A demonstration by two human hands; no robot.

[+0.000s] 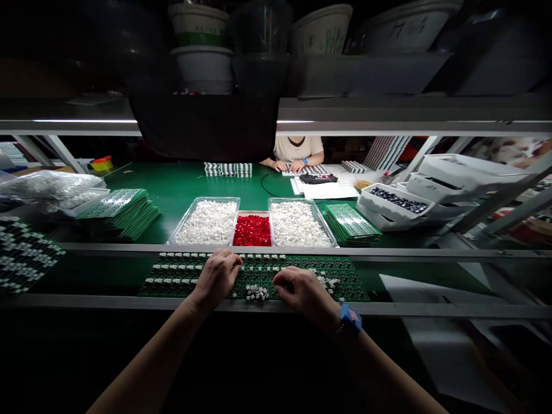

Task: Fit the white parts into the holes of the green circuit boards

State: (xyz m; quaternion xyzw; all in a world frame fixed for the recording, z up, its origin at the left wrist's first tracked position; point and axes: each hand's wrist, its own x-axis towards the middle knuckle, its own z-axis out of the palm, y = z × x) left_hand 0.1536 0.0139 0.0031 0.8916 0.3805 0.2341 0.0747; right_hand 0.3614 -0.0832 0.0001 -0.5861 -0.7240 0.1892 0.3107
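A green circuit board panel (194, 287) lies flat on the bench in front of me, with rows of small white components (185, 267) seated along it. My left hand (218, 279) rests curled on the upper left of the panel, over those rows. My right hand (304, 296) sits on the panel's right part, its fingertips bunched close to a small heap of loose white components (257, 292). More loose pieces (330, 282) lie beyond that hand. Whether either hand pinches a component is hidden by the fingers. A blue wrist strap (350, 318) circles my right wrist.
Past a metal rail (302, 252), clear trays of white components (207, 222) flank a tray of red ones (252, 231). Stacks of green boards (121, 214) lie on both sides. A co-worker's hands (288, 166) rest on a board across the bench. White bins (392, 207) stand at right.
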